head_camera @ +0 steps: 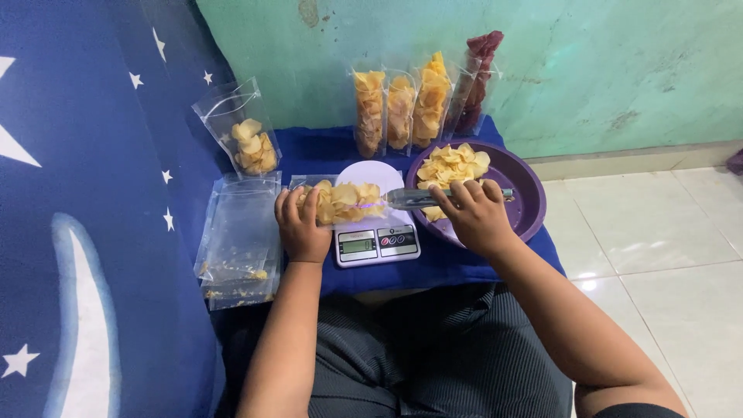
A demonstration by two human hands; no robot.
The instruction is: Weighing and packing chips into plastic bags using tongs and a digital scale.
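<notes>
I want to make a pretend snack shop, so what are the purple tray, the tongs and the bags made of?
The purple tray looks like plastic: one even colour with a soft glossy rim. The tongs in the right hand look like metal, silvery and shiny. The bags look like thin clear plastic film, see-through and crinkly, so the chips show through the one the left hand holds.

Bag (340, 203) on scale (377, 244), left of bowl (526, 203)

A home room is serving as a snack-packing spot: a star-patterned blue cloth (93, 232) is hanging left of the hands, a tiled floor (658, 255) lying right, a painted wall (588, 70) standing beyond.
</notes>
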